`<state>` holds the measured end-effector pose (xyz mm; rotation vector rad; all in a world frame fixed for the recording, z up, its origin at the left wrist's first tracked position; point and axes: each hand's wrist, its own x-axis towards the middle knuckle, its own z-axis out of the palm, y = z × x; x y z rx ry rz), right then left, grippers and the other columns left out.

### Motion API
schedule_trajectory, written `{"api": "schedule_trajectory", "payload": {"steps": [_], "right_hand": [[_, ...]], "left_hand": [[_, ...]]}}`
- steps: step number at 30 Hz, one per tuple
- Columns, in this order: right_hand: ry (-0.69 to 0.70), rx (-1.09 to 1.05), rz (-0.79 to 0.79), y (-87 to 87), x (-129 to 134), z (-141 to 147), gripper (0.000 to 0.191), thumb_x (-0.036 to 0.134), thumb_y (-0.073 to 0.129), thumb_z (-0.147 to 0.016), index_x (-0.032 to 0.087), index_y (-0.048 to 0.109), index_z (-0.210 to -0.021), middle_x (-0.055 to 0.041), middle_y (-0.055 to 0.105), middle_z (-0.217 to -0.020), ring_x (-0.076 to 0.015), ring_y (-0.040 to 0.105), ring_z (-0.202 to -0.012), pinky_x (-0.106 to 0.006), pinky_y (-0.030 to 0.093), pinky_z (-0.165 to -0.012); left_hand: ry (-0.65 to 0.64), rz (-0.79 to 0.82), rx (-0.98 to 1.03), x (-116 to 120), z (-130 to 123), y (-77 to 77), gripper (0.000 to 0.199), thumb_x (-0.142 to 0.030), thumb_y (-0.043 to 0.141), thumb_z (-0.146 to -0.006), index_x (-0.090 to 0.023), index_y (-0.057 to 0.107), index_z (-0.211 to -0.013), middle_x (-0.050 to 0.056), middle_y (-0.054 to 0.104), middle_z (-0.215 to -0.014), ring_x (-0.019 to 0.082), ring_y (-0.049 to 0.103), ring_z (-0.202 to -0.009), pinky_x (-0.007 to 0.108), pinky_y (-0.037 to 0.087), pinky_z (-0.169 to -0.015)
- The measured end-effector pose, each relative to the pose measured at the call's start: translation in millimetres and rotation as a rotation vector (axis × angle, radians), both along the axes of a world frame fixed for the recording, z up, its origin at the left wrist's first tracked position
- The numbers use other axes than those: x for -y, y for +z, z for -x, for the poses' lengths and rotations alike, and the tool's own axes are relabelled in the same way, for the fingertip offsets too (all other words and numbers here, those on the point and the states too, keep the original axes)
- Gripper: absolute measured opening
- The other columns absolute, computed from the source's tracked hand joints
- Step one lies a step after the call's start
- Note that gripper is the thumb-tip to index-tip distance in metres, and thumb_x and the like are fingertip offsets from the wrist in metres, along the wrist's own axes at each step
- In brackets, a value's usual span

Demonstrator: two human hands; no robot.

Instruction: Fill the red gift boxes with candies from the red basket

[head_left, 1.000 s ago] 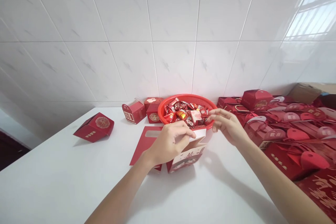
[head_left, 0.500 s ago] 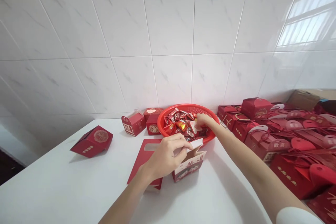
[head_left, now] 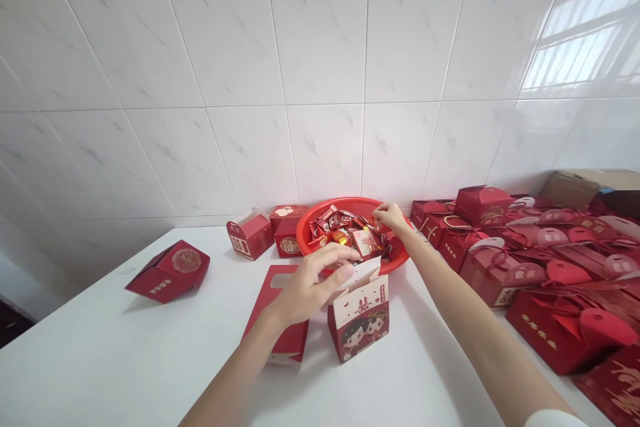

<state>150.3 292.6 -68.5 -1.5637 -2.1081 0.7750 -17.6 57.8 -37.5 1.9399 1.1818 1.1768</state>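
Note:
A small red and white box (head_left: 361,320) with two cartoon figures stands upright on the table, its top flaps up. My left hand (head_left: 320,280) is at its back left edge, thumb and fingers apart, with nothing seen between them. Behind the box, a red plastic basket (head_left: 303,240) holds several wrapped sweets (head_left: 364,241). My right hand (head_left: 391,215) is over the basket's right side, fingertips pinched together; whatever they hold is too small to name. Beside my left hand a red box (head_left: 265,293) with a pale window lies on the table.
Many red gift boxes (head_left: 545,273) crowd the right side, with a cardboard box (head_left: 575,188) behind them. Two small red boxes (head_left: 250,235) stand left of the basket. Another red box (head_left: 173,271) lies farther left on the white table (head_left: 125,360). A tiled wall rises behind.
My right hand has lifted off the sweets toward the basket's right rim. My left hand's fingers have spread from the flap, and the cartoon box now shows more of its front.

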Motion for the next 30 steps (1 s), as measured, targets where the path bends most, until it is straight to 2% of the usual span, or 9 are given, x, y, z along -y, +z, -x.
{"api": "schedule_trajectory", "payload": {"steps": [4,8,12,14,16,20,25,28,30], "right_hand": [[-0.061,0.098,0.035,-8.3,-7,0,0.028,0.035,0.062,-0.096,0.015,0.063,-0.116,-0.0081,0.064,-0.114,-0.0194,0.065,-0.097,-0.036,0.057,-0.082],[-0.011,0.150,0.120,-16.8,-10,5,0.031,0.035,0.062,-0.096,0.015,0.061,-0.120,-0.0091,0.063,-0.117,-0.0197,0.064,-0.099,-0.038,0.057,-0.084],[0.040,0.084,0.144,-19.2,-8,1,0.031,0.035,0.061,-0.096,0.017,0.060,-0.122,-0.0096,0.061,-0.122,-0.0209,0.063,-0.104,-0.040,0.056,-0.087],[0.077,0.014,0.173,-18.0,-7,-4,0.027,0.035,0.060,-0.096,0.016,0.063,-0.116,-0.0080,0.063,-0.116,-0.0188,0.064,-0.098,-0.036,0.056,-0.083],[0.123,-0.097,0.205,-14.7,-5,-7,0.021,0.032,0.063,-0.095,0.013,0.064,-0.105,-0.0057,0.066,-0.101,-0.0152,0.064,-0.084,-0.031,0.056,-0.074],[0.226,-0.429,0.223,-1.2,3,-6,0.012,0.020,0.071,-0.079,0.014,0.062,-0.084,0.0002,0.061,-0.069,-0.0099,0.055,-0.057,-0.022,0.046,-0.054],[0.393,-0.740,0.247,16.1,33,4,0.034,0.026,0.072,-0.066,0.019,0.063,-0.098,0.0049,0.057,-0.065,-0.0076,0.046,-0.051,-0.021,0.038,-0.049],[0.514,-0.795,0.296,20.2,58,14,0.048,0.028,0.075,-0.063,0.020,0.065,-0.109,0.0038,0.060,-0.071,-0.0077,0.048,-0.053,-0.021,0.038,-0.049],[0.579,-0.835,0.311,20.9,72,21,0.050,0.026,0.077,-0.062,0.020,0.066,-0.111,0.0025,0.062,-0.077,-0.0078,0.050,-0.056,-0.021,0.040,-0.051]], "left_hand": [[0.040,0.050,0.140,-13,8,-10.3,0.034,-0.046,0.052,-0.097,-0.020,0.069,-0.109,0.008,0.068,-0.110,0.022,0.065,-0.101,0.034,0.051,-0.092],[0.077,0.076,0.203,-26,12,-21.2,0.037,-0.050,0.057,-0.092,-0.018,0.072,-0.102,0.008,0.070,-0.104,0.021,0.066,-0.093,0.036,0.052,-0.092],[0.090,0.095,0.266,-35,12,-27.2,0.039,-0.053,0.062,-0.088,-0.017,0.074,-0.097,0.008,0.071,-0.102,0.022,0.066,-0.090,0.037,0.052,-0.092],[0.087,0.111,0.297,-37,11,-28.1,0.040,-0.054,0.063,-0.087,-0.017,0.074,-0.098,0.008,0.072,-0.101,0.022,0.066,-0.091,0.038,0.051,-0.093],[0.085,0.128,0.314,-38,10,-28.5,0.039,-0.054,0.064,-0.086,-0.017,0.074,-0.097,0.008,0.072,-0.100,0.023,0.067,-0.093,0.038,0.051,-0.094],[0.117,0.155,0.326,-42,11,-30.2,0.038,-0.052,0.067,-0.084,-0.017,0.074,-0.096,0.008,0.072,-0.101,0.025,0.065,-0.101,0.039,0.049,-0.097],[0.191,0.274,0.529,-54,12,-30.6,0.038,-0.041,0.076,-0.079,-0.017,0.068,-0.108,0.010,0.071,-0.108,0.025,0.065,-0.110,0.041,0.047,-0.104],[0.261,0.338,0.628,-62,9,-28.2,0.041,-0.035,0.077,-0.080,-0.016,0.065,-0.115,0.010,0.071,-0.104,0.023,0.067,-0.104,0.041,0.052,-0.098],[0.288,0.328,0.656,-67,7,-27.0,0.043,-0.033,0.078,-0.079,-0.016,0.064,-0.117,0.008,0.071,-0.100,0.022,0.068,-0.098,0.038,0.055,-0.091]]}}
